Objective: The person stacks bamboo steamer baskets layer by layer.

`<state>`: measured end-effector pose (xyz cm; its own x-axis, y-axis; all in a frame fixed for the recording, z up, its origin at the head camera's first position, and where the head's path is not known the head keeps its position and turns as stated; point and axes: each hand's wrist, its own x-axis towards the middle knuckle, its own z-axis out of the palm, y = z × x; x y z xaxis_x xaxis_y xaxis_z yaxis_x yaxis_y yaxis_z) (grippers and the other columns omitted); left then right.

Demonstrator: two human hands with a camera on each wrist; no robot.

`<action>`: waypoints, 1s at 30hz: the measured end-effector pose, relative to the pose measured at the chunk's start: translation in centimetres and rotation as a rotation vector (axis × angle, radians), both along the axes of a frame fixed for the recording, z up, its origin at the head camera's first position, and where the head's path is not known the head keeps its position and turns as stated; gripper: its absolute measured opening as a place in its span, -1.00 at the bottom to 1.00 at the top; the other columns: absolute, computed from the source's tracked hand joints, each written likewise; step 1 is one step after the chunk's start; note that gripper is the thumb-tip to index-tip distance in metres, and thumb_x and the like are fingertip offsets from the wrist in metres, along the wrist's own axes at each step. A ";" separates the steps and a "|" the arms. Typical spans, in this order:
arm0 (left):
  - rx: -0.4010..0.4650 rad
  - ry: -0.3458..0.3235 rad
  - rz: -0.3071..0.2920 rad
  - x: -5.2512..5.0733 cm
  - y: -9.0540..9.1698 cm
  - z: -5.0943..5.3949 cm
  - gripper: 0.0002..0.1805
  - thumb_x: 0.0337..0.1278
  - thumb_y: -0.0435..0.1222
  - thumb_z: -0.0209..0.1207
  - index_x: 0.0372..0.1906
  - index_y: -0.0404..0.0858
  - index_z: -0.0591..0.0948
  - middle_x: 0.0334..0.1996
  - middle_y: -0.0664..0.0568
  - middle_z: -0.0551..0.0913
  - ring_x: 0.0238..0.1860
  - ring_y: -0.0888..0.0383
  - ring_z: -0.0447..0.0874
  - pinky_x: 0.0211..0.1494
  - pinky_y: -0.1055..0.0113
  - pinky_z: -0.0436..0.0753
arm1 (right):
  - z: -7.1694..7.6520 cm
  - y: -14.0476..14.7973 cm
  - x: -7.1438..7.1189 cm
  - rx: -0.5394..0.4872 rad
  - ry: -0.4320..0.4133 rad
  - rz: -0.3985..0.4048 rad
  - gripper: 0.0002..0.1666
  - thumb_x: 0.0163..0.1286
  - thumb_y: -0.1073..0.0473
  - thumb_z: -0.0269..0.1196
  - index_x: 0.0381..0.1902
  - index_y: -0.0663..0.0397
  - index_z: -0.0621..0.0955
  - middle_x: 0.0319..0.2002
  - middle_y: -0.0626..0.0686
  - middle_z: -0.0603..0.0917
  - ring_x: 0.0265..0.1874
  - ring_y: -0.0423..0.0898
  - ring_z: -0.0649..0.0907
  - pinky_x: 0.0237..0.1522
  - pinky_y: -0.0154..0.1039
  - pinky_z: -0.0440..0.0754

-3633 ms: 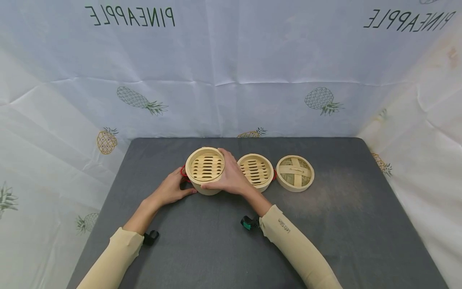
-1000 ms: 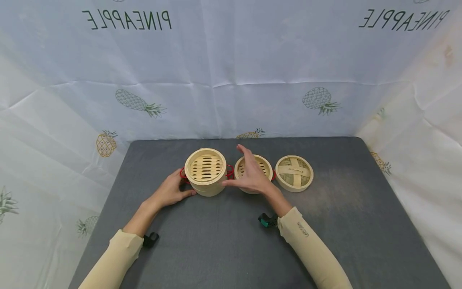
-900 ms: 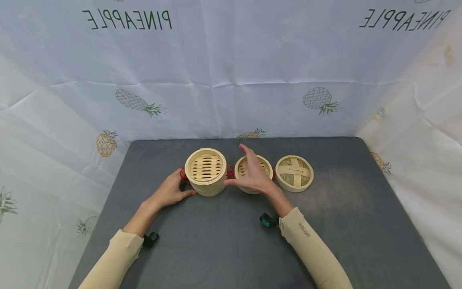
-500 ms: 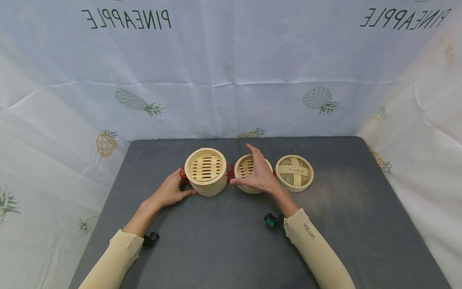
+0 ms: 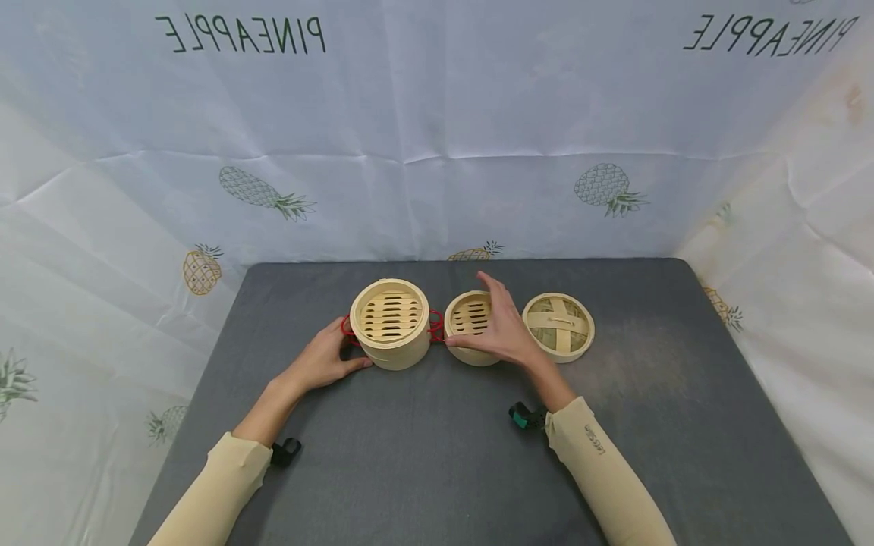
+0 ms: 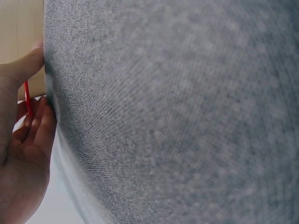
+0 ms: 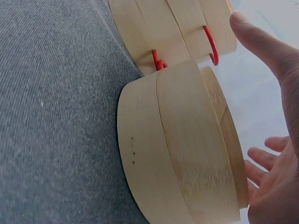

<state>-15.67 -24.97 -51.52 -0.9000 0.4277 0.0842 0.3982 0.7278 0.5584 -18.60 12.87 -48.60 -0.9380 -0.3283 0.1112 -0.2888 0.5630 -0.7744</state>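
A stack of two bamboo steamer baskets point(image 5: 391, 322) with slatted floor and red handles stands at left on the table. My left hand point(image 5: 321, 360) holds its lower left side; in the left wrist view the thumb lies against the bamboo wall point(image 6: 21, 28), the fingers beyond a red handle point(image 6: 28, 98). My right hand point(image 5: 501, 326) hovers spread over the right part of a single steamer basket point(image 5: 467, 315), partly hiding it. In the right wrist view, thumb and fingers stand apart beside that basket's wall point(image 7: 187, 140). A woven steamer lid point(image 5: 558, 326) lies to its right.
The dark grey table point(image 5: 410, 455) has its back edge just behind the baskets. White curtain cloth point(image 5: 437, 114) with pineapple prints hangs behind and at both sides. Black wrist devices point(image 5: 285, 453) sit by both forearms.
My right hand has let go of the stack's top basket and moved right over the single basket, still drifting right. The left hand has stayed at the stack.
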 end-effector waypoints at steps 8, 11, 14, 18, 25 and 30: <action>0.003 -0.002 -0.002 0.0 -0.1 -0.1 -0.14 0.16 -0.19 0.61 0.52 -0.26 0.48 0.25 -0.23 0.63 0.23 -0.15 0.69 0.31 -0.17 0.66 | -0.4 0.5 0.2 0.012 0.000 -0.020 0.61 -0.01 -0.27 0.69 0.80 -0.13 0.00 0.75 0.20 0.11 0.74 0.29 0.15 0.61 0.49 0.24; 0.000 -0.001 -0.001 0.0 0.0 -0.1 -0.14 0.16 -0.19 0.61 0.52 -0.26 0.48 0.25 -0.24 0.63 0.23 -0.15 0.69 0.32 -0.18 0.66 | -0.6 0.8 0.3 0.025 0.008 -0.026 0.60 0.00 -0.26 0.69 0.80 -0.13 0.01 0.75 0.21 0.12 0.74 0.32 0.15 0.60 0.51 0.22; -0.007 0.002 0.002 0.0 0.0 -0.1 -0.12 0.15 -0.19 0.61 0.53 -0.26 0.47 0.26 -0.25 0.63 0.24 -0.16 0.69 0.32 -0.18 0.66 | -0.8 1.0 0.4 0.050 0.023 -0.024 0.60 0.00 -0.27 0.69 0.80 -0.07 0.02 0.74 0.24 0.13 0.73 0.34 0.17 0.60 0.52 0.22; -0.009 0.001 0.002 0.0 0.0 0.0 -0.11 0.15 -0.18 0.61 0.54 -0.26 0.46 0.25 -0.25 0.63 0.23 -0.16 0.69 0.32 -0.18 0.66 | -1.1 1.3 0.5 0.083 0.029 -0.024 0.63 -0.04 -0.33 0.69 0.79 -0.02 0.03 0.74 0.26 0.13 0.72 0.34 0.18 0.60 0.52 0.23; -0.003 0.000 0.002 -0.2 -0.2 -0.1 -0.12 0.15 -0.18 0.61 0.53 -0.26 0.48 0.23 -0.23 0.64 0.22 -0.14 0.70 0.30 -0.16 0.68 | -1.7 1.4 0.6 0.159 0.041 -0.028 0.70 -0.13 -0.49 0.68 0.77 0.06 0.09 0.73 0.24 0.15 0.71 0.34 0.21 0.59 0.49 0.26; -0.008 0.000 0.002 -0.3 -0.2 -0.1 -0.10 0.15 -0.17 0.61 0.55 -0.25 0.46 0.22 -0.22 0.64 0.19 -0.13 0.71 0.27 -0.14 0.69 | -1.9 1.6 0.7 0.197 0.053 -0.027 0.79 -0.20 -0.65 0.62 0.76 0.12 0.10 0.73 0.27 0.15 0.69 0.36 0.22 0.60 0.49 0.26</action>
<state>-15.95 -25.20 -51.61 -0.9008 0.4265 0.0811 0.3968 0.7331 0.5524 -17.86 14.48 -50.54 -0.9414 -0.3232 0.0963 -0.3086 0.7105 -0.6324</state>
